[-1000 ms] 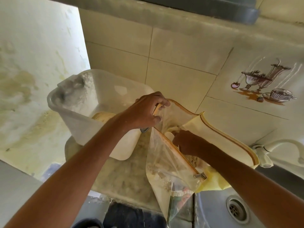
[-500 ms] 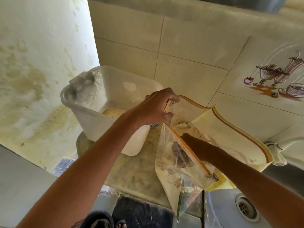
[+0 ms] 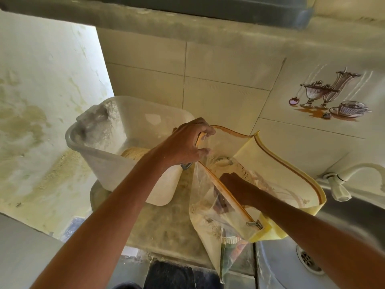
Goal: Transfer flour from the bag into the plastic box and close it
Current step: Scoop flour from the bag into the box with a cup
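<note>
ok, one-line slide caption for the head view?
Left hand holds the zip bag open while the right hand reaches inside, beside the open plastic box.

I see the plastic box (image 3: 129, 155) standing on the counter (image 3: 158, 226), far left, against the tiled wall (image 3: 225, 80). Flour (image 3: 135, 152) lies in the box. The bag (image 3: 245, 188) stands just right of the box, partly over the counter's near right edge. My left hand (image 3: 185, 142) grips the bag's far left rim, between box and bag. My right hand (image 3: 233, 188) is inside the bag. The sink (image 3: 277, 265) lies right of the counter, behind and below the bag, with its drain (image 3: 309, 260) near right. The tap (image 3: 341, 182) sits far right, above the sink.
</note>
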`<state>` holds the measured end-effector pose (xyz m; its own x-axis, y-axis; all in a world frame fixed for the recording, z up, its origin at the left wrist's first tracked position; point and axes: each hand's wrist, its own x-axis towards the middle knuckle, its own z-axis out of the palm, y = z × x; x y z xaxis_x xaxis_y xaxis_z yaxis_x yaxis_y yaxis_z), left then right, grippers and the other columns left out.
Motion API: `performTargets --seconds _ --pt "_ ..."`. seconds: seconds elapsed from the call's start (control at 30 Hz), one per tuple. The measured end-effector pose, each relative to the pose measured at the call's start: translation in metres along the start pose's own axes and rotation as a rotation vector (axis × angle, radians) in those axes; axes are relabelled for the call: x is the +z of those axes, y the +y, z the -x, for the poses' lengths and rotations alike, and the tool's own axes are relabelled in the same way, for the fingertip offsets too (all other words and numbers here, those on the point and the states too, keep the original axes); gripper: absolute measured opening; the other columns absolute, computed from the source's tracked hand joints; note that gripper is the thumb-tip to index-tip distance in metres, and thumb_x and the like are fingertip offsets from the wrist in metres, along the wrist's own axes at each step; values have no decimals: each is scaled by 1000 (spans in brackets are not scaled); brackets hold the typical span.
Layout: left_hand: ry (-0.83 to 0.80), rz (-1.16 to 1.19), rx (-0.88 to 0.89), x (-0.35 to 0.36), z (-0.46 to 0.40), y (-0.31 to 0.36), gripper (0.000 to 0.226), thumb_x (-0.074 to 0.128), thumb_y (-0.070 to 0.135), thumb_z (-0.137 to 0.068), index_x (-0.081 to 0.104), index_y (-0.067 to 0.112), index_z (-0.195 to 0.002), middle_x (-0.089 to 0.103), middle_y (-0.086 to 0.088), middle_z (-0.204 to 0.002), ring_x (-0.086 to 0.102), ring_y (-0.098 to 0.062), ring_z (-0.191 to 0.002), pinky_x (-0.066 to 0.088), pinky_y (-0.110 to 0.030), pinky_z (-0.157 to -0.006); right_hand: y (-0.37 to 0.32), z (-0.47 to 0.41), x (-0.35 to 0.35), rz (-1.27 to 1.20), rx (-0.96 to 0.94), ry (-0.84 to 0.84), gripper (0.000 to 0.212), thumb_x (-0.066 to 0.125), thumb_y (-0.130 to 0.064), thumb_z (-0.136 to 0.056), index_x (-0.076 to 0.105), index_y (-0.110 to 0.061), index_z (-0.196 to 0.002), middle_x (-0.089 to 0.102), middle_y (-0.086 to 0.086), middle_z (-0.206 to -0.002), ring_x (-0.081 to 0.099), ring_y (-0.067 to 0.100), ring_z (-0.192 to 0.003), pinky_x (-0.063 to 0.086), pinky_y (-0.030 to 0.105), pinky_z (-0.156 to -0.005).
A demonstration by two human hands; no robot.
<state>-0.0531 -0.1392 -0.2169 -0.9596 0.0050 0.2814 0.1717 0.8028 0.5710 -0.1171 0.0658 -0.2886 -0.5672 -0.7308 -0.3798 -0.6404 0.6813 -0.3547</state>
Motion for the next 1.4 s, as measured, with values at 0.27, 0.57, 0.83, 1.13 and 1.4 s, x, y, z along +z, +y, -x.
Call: performTargets --seconds 0.27,0.57,0.83,1.13,1.4 --pt "-4 4 -1 0 3 0 55 75 38 -74 63 29 -127 53 28 -109 57 -3 -105 49 -51 -100 5 -8 -13 -8 54 -80 17 59 -16 -94 73 -16 -103 71 7 -101 67 27 -95 54 34 -81" --pt "-7 -14 -16 0 1 2 55 82 31 -77 63 27 -128 52 26 -107 57 -4 -104 49 -51 -100 -8 -10 5 -18 -39 44 20 49 -8 -102 58 2 -117 59 26 -113 61 41 -101 51 44 -87" --pt "11 7 -11 -2 1 3 50 75 39 -74 66 28 -122 55 28 -105 59 -2 -104 48 -52 -100 -16 -1 -11 -140 -5 85 12 67 -18 -94 73 -11 -86 65 3 -77 71 27 -85 57 36 -72" --pt "67 5 25 -5 2 7 39 80 33 -79 72 22 -115 54 18 -116 57 -7 -108 48 -49 -101 -2 20 -34 -606 -17 178 16 87 5 -71 78 1 -85 68 -3 -59 70 13 -58 57 23 -57" --pt "136 90 56 -13 7 14 33 84 11 -80 75 16 -112 64 5 -116 59 0 -106 38 -2 -86 19 44 -51 -784 -184 252 34 91 -9 -62 73 7 -86 73 21 -72 74 34 -66 63 43 -70"
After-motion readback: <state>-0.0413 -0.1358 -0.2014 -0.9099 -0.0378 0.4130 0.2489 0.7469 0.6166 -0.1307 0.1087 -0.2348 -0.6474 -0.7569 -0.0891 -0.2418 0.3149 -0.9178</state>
